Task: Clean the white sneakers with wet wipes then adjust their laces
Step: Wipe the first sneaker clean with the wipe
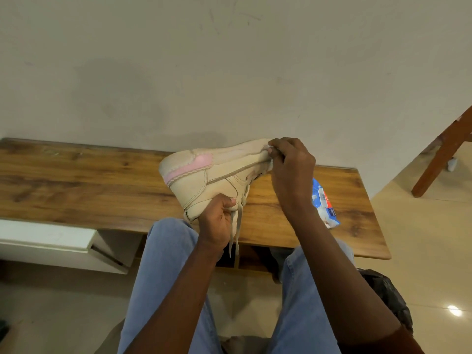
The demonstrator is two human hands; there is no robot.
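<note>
- Left hand grips the sneaker at its collar, above the wooden bench
- Right hand presses a wet wipe on the toe
- Laces hang down
- Wipes pack lies on the bench, right of the sneaker

Wall – plain off-white, scuffed, fills the far half of view. Wooden bench top runs along it, dark-grained planks, right end cut square. White drawer unit under its left part, near side. Floor – glossy beige tile, ceiling-light glare near right. Brown wooden leg leans at far right.
</note>
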